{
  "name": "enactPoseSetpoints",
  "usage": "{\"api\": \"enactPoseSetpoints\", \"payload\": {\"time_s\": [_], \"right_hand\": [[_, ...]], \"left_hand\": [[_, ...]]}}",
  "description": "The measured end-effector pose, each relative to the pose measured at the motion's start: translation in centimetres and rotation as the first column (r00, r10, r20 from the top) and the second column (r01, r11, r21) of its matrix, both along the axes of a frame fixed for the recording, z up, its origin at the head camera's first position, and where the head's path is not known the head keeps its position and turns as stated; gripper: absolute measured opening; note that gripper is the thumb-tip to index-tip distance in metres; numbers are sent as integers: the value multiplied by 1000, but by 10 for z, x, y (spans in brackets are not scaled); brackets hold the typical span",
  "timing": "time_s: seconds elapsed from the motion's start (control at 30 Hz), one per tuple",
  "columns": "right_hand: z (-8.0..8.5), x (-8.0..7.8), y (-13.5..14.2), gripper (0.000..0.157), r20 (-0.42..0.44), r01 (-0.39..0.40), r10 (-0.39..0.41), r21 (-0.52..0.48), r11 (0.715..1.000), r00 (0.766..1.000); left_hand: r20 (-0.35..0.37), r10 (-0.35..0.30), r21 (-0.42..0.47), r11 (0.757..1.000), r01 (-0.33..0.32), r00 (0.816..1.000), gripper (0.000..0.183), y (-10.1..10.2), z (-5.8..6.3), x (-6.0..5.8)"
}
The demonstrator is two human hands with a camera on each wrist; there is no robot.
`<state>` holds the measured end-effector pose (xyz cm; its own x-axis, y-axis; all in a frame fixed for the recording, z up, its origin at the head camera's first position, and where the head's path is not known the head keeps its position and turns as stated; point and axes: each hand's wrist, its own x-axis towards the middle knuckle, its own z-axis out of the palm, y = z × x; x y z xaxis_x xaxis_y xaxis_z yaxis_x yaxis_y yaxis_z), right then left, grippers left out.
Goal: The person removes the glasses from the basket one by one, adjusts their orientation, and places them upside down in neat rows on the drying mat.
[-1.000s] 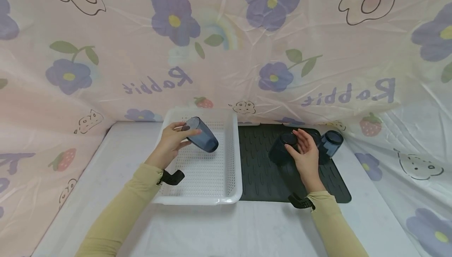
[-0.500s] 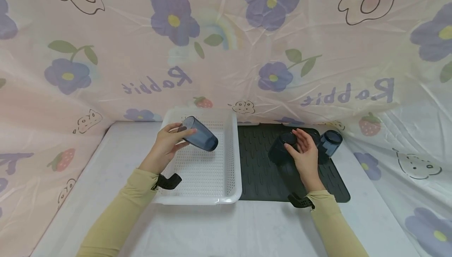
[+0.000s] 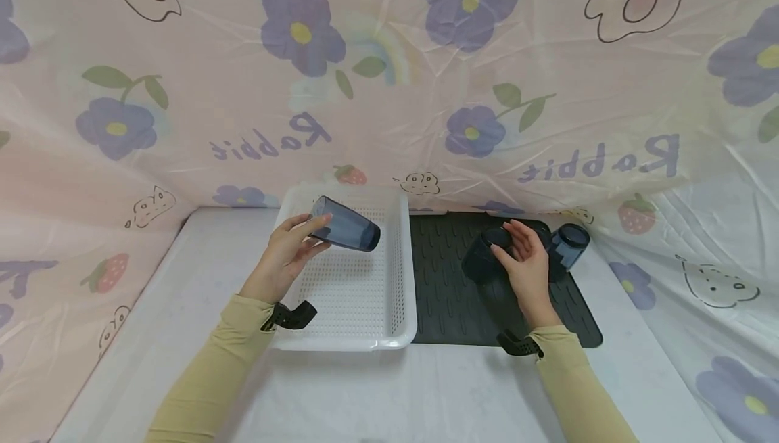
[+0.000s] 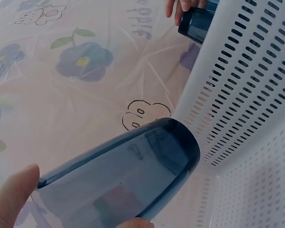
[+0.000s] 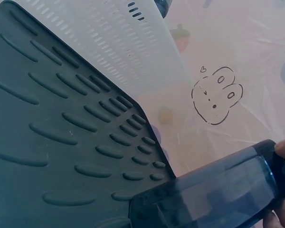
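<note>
My left hand (image 3: 281,264) grips a translucent blue plastic cup (image 3: 353,225) near its rim, over the white basket. That cup lies nearly sideways in the air, its dark base pointing right; in the left wrist view the cup (image 4: 118,175) shows nothing inside. On the dark ridged mat (image 3: 441,294), a second blue cup (image 3: 481,264) stands upside down. My right hand (image 3: 528,274) holds it by the base, thumb on one side and fingers on the other, as the right wrist view of this cup (image 5: 213,190) shows. Its rim end is down at the mat.
A third blue cup (image 3: 570,247) stands upside down at the mat's back right corner, right of my right hand. The white perforated basket (image 3: 341,345) sits left of the mat on a white table (image 3: 389,395). A printed curtain (image 3: 389,111) rises behind both.
The cup in my left hand has turned closer to level, its base rising slightly and shifting right. My right hand and its cup have stayed in place.
</note>
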<state>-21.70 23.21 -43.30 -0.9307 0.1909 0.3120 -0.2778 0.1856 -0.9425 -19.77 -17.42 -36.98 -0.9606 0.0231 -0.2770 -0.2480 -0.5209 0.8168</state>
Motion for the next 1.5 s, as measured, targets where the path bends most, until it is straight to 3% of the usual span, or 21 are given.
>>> {"api": "enactPoseSetpoints", "payload": {"time_s": [0.27, 0.7, 0.83, 0.93, 1.07, 1.1, 1.17, 1.23, 1.3, 1.37, 1.4, 1.5], "right_hand": [[3, 1, -1, 59, 7, -7, 7, -3, 1000, 1000], [2, 2, -3, 56, -22, 12, -13, -23, 1000, 1000], [3, 1, -3, 58, -29, 11, -12, -40, 999, 1000], [5, 1, -3, 58, -43, 4, -6, -50, 999, 999], [8, 2, -3, 56, -65, 0, -3, -49, 999, 998], [9, 2, -4, 55, -71, 0, -3, -47, 999, 997], [10, 3, -4, 54, -76, 4, -7, -41, 999, 997], [11, 3, -4, 54, -80, 5, -8, -39, 999, 997], [11, 4, -4, 54, -81, 6, -9, -38, 999, 997], [11, 4, -4, 54, -81, 4, -7, -44, 999, 997], [11, 4, -3, 54, -81, 2, -5, -46, 999, 997], [11, 3, -2, 55, -84, -7, 2, -62, 998, 996]], "left_hand": [[31, -3, 65, 998, 1, 1000, 85, 4, 1, 4], [-28, -38, 90, 995, 40, 999, 61, 17, 0, 12], [-71, -60, 86, 994, 66, 996, 52, 20, 0, 13], [-144, -92, 57, 993, 101, 985, 47, 22, 0, 15], [-262, -132, 12, 990, 140, 956, 40, 23, -3, 18], [-307, -157, -41, 988, 151, 939, 39, 23, -4, 19], [-438, -230, -219, 965, 145, 869, 42, 23, -7, 20], [-480, -249, -257, 957, 137, 841, 44, 24, -7, 20], [-466, -244, -233, 961, 148, 850, 45, 27, -5, 20], [-347, -174, -45, 985, 169, 921, 43, 31, -1, 19], [-295, -147, 32, 986, 163, 944, 43, 33, 1, 19], [-241, -125, 86, 985, 149, 963, 45, 37, 6, 18]]}}
